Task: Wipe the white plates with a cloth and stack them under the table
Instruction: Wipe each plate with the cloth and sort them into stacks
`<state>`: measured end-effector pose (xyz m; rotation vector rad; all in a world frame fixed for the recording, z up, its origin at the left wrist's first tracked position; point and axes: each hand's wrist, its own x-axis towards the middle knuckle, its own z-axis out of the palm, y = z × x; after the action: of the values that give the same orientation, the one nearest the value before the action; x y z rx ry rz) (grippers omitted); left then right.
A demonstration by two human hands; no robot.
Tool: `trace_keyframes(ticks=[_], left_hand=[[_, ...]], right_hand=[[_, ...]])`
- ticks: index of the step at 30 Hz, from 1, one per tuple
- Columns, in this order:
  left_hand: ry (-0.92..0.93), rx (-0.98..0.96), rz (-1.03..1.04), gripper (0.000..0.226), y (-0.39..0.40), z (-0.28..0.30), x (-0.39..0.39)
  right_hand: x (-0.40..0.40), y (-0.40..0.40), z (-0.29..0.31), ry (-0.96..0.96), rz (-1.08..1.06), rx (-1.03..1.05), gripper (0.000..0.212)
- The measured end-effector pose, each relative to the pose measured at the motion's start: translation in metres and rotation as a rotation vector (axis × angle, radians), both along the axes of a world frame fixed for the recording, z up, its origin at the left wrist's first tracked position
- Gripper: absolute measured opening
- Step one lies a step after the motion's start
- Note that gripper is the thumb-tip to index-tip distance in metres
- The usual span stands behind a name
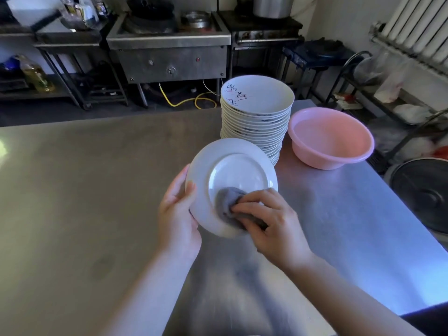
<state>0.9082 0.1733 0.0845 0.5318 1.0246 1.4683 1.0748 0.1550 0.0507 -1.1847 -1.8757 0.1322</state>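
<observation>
A white plate [232, 175], turned underside up and tilted toward the camera, is held above the steel tabletop [84, 190] while a grey cloth [226, 204] is pressed against its base ring. The left hand [178, 214] grips the plate's left rim, thumb over the edge; the right hand [269, 221] has its fingers curled over the bunched cloth, pinning it to the plate's near side. The wiping step appears to be in hand, with the back of this plate being cleaned. Next, by the look of it, the plate must be carried below the tabletop and set down, which calls for a firm hold on a possibly wet rim; the space beneath is out of view. Just behind stands one tall stack of plates [254, 127], roughly twenty, too close-packed to count exactly, the top one bearing brushed lettering. Touching or just beside the stack sits one pink plastic basin [339, 156]. One cloth, one plate in hand.
</observation>
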Motion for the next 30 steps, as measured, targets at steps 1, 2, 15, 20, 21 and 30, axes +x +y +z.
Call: trace_keyframes(ticks=[1, 2, 15, 20, 21, 30], left_hand=[[0.007, 0.000, 0.009, 0.039, 0.000, 0.000, -0.002], [0.012, 0.001, 0.011, 0.039, 0.000, 0.000, -0.002], [0.209, 0.117, -0.045, 0.034, -0.005, -0.010, -0.008], [0.400, 0.234, -0.106, 0.041, -0.003, -0.013, -0.021], [0.464, 0.256, -0.139, 0.038, -0.003, -0.012, -0.023], [0.813, 0.284, -0.345, 0.029, -0.005, -0.003, -0.028]], right_hand=[[0.007, 0.003, -0.001, 0.016, -0.047, 0.003, 0.018], [0.013, 0.007, 0.000, 0.031, -0.100, 0.003, 0.018], [0.019, 0.029, 0.021, 0.281, -0.271, -0.229, 0.017], [0.013, 0.024, 0.039, 0.311, -0.244, -0.130, 0.019], [0.013, 0.026, 0.046, 0.286, -0.212, -0.098, 0.018], [0.008, 0.026, 0.044, -0.031, 0.028, -0.188, 0.030]])
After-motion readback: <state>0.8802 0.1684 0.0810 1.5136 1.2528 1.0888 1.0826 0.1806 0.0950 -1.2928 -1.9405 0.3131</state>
